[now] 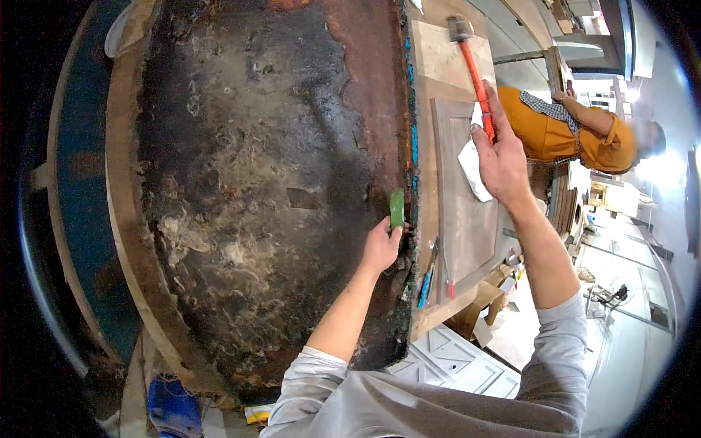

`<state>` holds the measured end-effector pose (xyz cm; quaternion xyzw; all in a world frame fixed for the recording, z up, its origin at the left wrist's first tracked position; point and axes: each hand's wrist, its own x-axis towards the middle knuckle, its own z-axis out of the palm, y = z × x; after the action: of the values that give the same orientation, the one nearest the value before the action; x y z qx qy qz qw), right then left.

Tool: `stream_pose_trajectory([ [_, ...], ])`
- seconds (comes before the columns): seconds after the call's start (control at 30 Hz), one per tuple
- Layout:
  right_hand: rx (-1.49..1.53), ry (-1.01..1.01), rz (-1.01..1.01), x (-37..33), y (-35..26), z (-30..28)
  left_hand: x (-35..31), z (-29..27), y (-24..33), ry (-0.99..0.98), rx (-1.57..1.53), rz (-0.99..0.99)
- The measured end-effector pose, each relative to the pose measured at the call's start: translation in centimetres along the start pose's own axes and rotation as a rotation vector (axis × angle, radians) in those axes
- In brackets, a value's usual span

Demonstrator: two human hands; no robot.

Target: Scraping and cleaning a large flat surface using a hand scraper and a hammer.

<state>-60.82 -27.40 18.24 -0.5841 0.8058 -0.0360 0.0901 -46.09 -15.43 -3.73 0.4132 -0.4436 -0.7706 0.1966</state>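
- Rust-brown and black crusted material is seen covering the large rounded slab, which fills the left and middle of the view.
- A small flat green wedge is pinched upright in the left hand, whose fingers are closed around its lower end; the wedge is set against the slab's right edge, where flecks of blue show.
- An orange-handled hammer with a dark grey head is grasped by the right hand, the fist clenched around the lower part of the handle, with the head pointing to the far side.
- A white crumpled cloth is seen just under the right hand, lying on a grey framed wooden panel.
- The panel is carried by the pale wooden counter, just right of the slab.
- A blue-handled tool is laid at the near end of the counter, beside the panel.
- A person in an orange top is seen at the far right, well apart from both hands.
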Motion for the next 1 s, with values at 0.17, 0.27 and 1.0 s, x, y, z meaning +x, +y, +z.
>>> stream_pose_trajectory([
  [0.17,-0.359,-0.945,-0.045,-3.5,3.1,-0.5,0.2,0.4,-0.3,0.000,-0.053,-0.013],
  [0.27,-0.230,-0.669,0.138,-0.2,0.6,-2.3,-0.2,0.3,-0.7,-0.022,-0.067,0.002],
  [1.0,-0.453,-0.881,-0.044,-3.4,1.4,0.7,-0.1,0.0,-0.5,-0.075,0.003,-0.056],
])
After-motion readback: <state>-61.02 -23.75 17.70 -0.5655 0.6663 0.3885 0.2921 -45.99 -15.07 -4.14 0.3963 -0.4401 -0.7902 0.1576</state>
